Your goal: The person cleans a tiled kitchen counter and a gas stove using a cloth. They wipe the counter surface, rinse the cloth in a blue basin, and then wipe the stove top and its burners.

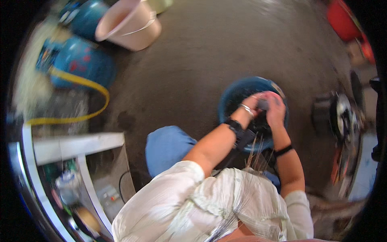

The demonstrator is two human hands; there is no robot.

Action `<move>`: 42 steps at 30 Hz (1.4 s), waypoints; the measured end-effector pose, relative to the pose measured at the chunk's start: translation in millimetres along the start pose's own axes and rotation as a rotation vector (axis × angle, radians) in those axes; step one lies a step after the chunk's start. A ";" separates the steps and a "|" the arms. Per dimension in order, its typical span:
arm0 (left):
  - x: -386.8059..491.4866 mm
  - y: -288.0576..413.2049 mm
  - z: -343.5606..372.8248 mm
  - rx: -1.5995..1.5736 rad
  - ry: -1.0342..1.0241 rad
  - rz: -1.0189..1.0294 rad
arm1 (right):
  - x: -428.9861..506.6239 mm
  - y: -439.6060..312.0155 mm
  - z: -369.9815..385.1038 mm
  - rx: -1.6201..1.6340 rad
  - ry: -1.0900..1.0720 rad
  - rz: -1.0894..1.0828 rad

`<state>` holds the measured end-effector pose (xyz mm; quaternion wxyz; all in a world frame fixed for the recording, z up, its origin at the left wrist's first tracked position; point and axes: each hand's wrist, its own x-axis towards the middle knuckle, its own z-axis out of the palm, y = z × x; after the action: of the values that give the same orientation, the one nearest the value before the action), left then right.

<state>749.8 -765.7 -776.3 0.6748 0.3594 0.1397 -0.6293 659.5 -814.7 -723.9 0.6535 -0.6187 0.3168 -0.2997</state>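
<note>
Over a round blue basin (225, 104) on the floor, my left hand (254, 103) and my right hand (275, 110) are held close together. Between their fingers is a small dark grey object (263, 104), too blurred to name; both hands seem to touch it. The basin's inside looks dark, and its contents cannot be made out. A silver bracelet (247, 109) and a black band (234, 125) are on my left wrist and forearm. Another black band (283, 150) circles my right forearm.
Blue gas cylinders (81, 63) with a yellow hose (90, 84) stand at the upper left, beside a pale pink bucket (140, 33). A white shelf unit (78, 146) holding items is at the lower left. A dark pot (323, 112) stands right of the basin; a red container (341, 22) lies farther up.
</note>
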 end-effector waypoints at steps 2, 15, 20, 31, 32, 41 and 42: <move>-5.0 -8.9 17.8 0.034 -0.086 0.371 | 2.0 2.2 -6.7 0.350 0.077 0.061; -20.9 -35.3 70.3 1.443 -0.106 1.423 | 7.1 -11.6 -21.4 0.581 -0.277 0.564; -41.3 -38.2 76.2 1.726 -0.267 1.483 | 11.6 -68.4 -28.7 0.240 -0.540 0.412; -86.4 -13.2 50.7 2.472 -1.267 1.553 | 20.8 -82.2 23.5 -0.567 -0.876 0.629; -80.0 -17.4 46.7 2.572 -1.250 1.420 | 19.9 -74.3 27.4 -0.623 -0.865 0.573; -43.0 -52.6 36.3 2.832 -1.357 0.688 | 9.9 16.9 15.8 -1.139 -0.723 0.102; -41.9 -54.6 38.2 2.825 -1.327 0.655 | 11.7 25.3 12.5 -1.128 -0.748 0.147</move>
<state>680.8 -756.8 -739.5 0.1470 -0.3560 0.9151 0.1198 676.5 -814.7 -749.2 0.3149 -0.9037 0.2186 0.1905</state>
